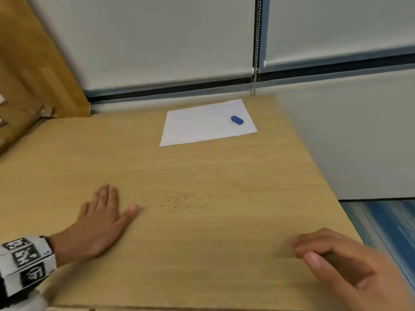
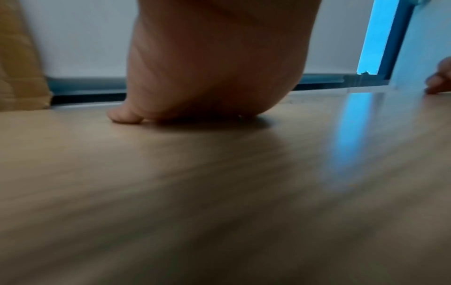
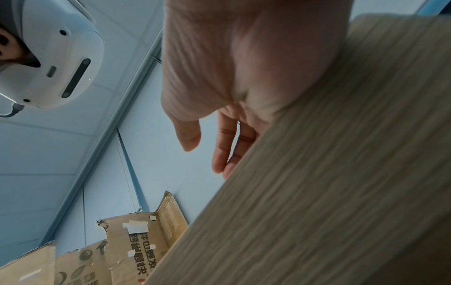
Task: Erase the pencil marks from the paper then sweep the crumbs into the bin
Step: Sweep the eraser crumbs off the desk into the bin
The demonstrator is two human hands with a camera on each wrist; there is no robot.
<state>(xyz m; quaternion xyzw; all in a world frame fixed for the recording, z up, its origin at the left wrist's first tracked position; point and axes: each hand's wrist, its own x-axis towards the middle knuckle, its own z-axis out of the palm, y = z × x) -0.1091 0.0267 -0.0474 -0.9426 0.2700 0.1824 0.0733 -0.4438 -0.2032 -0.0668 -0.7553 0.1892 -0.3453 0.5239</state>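
From the head view we see the white paper (image 1: 207,122) lying flat at the far side of the wooden surface (image 1: 202,254), with the blue eraser (image 1: 237,120) resting on its right part. Nearer to us, a thin scatter of dark crumbs (image 1: 184,202) lies on the bare wood, well apart from the sheet. Our left hand (image 1: 101,221) lies palm down on the wood just left of the crumbs, fingers straight and together, thumb spread toward them; its grip has hold of nothing. Our right hand (image 1: 343,261) sits at the near right edge, blurred, fingers loosely bent with the thumb alongside, and nothing shows in its grip. A cardboard box (image 1: 29,90) stands at the far left. We see no bin.

From the left wrist view, the left hand (image 2: 214,63) presses flat on the wood, and fingertips of the other hand (image 2: 439,79) show at the right margin.

From the right wrist view, the right hand (image 3: 244,67) hangs at the board's edge, fingers (image 3: 222,150) relaxed and empty. The printed cardboard box (image 3: 136,243) stands beyond.
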